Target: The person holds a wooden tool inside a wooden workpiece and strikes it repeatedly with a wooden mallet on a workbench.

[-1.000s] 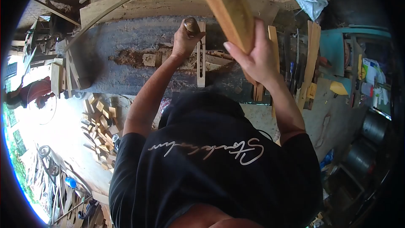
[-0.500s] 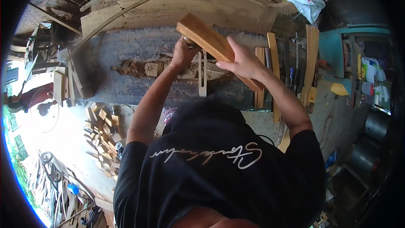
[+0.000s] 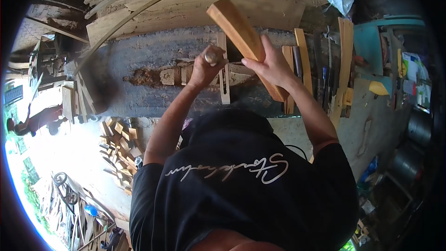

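Left hand [image 3: 204, 72] clenched round a chisel handle [image 3: 212, 57], set upright beside a slotted wooden strip [image 3: 223, 72] lying on the grey workbench [image 3: 139, 56]. Right hand [image 3: 272, 65] grasps a wooden mallet block [image 3: 237, 27], raised and tilted above the chisel. Wood chips [image 3: 144, 75] litter the bench; leaning slats [image 3: 304, 60] stand right. Chisel blade hidden, probably within the slot.

A cluttered workshop: daylight floods in at the left over stacked planks [image 3: 195, 4] and offcuts [image 3: 118, 144].
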### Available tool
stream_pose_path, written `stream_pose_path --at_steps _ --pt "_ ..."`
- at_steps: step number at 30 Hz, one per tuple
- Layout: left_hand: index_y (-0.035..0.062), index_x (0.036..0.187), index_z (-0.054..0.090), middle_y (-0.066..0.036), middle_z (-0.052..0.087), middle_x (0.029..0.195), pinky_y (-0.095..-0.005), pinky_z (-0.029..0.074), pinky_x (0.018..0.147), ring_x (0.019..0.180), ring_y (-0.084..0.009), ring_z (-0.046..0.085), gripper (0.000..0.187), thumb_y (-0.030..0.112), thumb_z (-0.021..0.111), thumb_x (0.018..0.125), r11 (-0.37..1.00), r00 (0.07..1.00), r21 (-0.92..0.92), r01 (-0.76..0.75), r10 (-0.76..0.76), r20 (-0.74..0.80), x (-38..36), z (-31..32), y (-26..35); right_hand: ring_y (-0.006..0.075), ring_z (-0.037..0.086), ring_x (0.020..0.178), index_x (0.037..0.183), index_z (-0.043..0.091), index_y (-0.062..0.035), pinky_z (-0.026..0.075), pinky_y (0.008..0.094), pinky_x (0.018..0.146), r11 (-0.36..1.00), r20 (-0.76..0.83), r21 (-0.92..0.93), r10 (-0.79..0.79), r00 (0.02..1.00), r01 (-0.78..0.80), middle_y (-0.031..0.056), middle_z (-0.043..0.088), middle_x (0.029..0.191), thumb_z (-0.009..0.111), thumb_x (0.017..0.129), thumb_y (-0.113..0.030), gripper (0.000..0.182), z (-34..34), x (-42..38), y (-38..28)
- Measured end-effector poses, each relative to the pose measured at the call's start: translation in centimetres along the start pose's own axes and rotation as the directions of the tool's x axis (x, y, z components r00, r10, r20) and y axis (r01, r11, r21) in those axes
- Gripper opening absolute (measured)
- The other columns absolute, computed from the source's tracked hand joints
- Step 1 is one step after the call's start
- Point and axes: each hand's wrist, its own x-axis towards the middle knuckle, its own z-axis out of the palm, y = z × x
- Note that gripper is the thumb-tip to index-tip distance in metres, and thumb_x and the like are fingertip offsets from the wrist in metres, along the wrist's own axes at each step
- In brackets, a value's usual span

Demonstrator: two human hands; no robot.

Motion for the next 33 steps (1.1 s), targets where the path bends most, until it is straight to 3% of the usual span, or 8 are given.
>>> stream_pose_path --at_steps 3,11,13,23,25,27,30,33 --pt "0.0056 0.1 0.063 -0.007 0.067 0.106 -0.0323 0.052 0.085 0.1 -0.0193 0.065 0.028 0.005 0.079 0.077 0.973 0.978 0.118 -0.197 0.188 0.086 -2.2 1.2 -0.2 0.0354 0.07 0.079 0.113 0.042 -0.0026 0.056 0.0443 0.066 0.966 0.031 -0.247 0.083 0.996 -0.073 0.0227 0.068 0.088 0.076 0.081 -0.036 0.057 1.4 1.4 2.8" --pt "0.0063 0.099 0.063 -0.009 0.066 0.109 -0.0324 0.05 0.091 0.105 -0.021 0.064 0.025 0.005 0.077 0.078 0.994 0.994 -0.028 -0.103 0.104 0.015 -3.4 0.2 3.2 0.0422 0.066 0.095 0.117 0.042 -0.0051 0.051 0.0501 0.078 0.877 0.154 -0.387 0.365 0.918 -0.284 0.0244 0.066 0.095 0.072 0.081 -0.037 0.057 4.5 0.8 6.6" --pt "0.0059 0.1 0.063 -0.008 0.067 0.107 -0.0304 0.05 0.089 0.102 -0.0169 0.064 0.026 0.004 0.077 0.079 0.973 0.981 -0.122 0.194 -0.192 0.023 -2.6 -0.8 3.6 0.0423 0.066 0.093 0.116 0.042 -0.0053 0.051 0.0515 0.077 0.896 0.133 -0.353 0.334 0.933 -0.27 0.0232 0.067 0.096 0.071 0.081 -0.041 0.058 4.9 0.5 7.9" --pt "0.005 0.108 0.061 -0.006 0.065 0.108 -0.0295 0.05 0.09 0.096 -0.0135 0.062 0.028 0.009 0.074 0.084 0.959 0.968 -0.147 0.243 -0.228 0.108 1.3 -1.4 1.7 0.0389 0.067 0.083 0.111 0.046 -0.0044 0.054 0.0465 0.072 0.995 -0.06 -0.073 0.066 0.996 -0.071 0.0204 0.066 0.09 0.076 0.08 -0.032 0.052 -0.3 -0.8 -1.8" --pt "0.0057 0.104 0.064 -0.003 0.066 0.095 -0.0285 0.051 0.083 0.089 -0.0112 0.061 0.027 0.01 0.076 0.08 0.976 0.97 -0.069 0.207 -0.195 0.146 2.2 -1.9 1.6 0.0372 0.067 0.082 0.114 0.046 -0.0046 0.054 0.0448 0.07 0.967 -0.186 0.001 -0.251 0.95 0.256 0.0187 0.065 0.092 0.075 0.08 -0.032 0.052 -1.2 -1.3 -4.7" --pt "0.005 0.107 0.064 -0.005 0.067 0.101 -0.0307 0.051 0.084 0.093 -0.0131 0.062 0.029 0.01 0.077 0.081 0.978 0.965 -0.051 0.203 -0.192 0.178 3.1 -2.2 1.7 0.0361 0.067 0.081 0.116 0.046 -0.0044 0.054 0.0442 0.07 0.942 -0.222 -0.011 -0.329 0.918 0.335 0.0178 0.065 0.094 0.075 0.08 -0.03 0.053 -1.4 -1.5 -5.5" --pt "0.0049 0.117 0.063 -0.007 0.068 0.112 -0.0354 0.05 0.093 0.105 -0.0174 0.062 0.038 0.009 0.077 0.082 0.974 0.944 0.046 0.221 -0.225 0.242 4.1 -2.5 2.8 0.0332 0.067 0.081 0.114 0.046 -0.0044 0.055 0.0435 0.07 0.934 0.152 -0.333 -0.085 0.985 0.132 0.0168 0.065 0.095 0.075 0.079 -0.029 0.052 -1.6 -1.2 -4.5" --pt "0.0048 0.118 0.062 -0.005 0.068 0.113 -0.0352 0.05 0.094 0.106 -0.017 0.062 0.04 0.01 0.078 0.082 0.984 0.957 -0.008 0.178 -0.172 0.232 4.1 -2.6 2.7 0.0396 0.066 0.09 0.121 0.045 -0.0033 0.051 0.0461 0.076 0.941 0.133 -0.297 -0.127 0.983 0.162 0.0207 0.065 0.097 0.077 0.079 -0.029 0.059 -3.0 -1.3 -4.9"
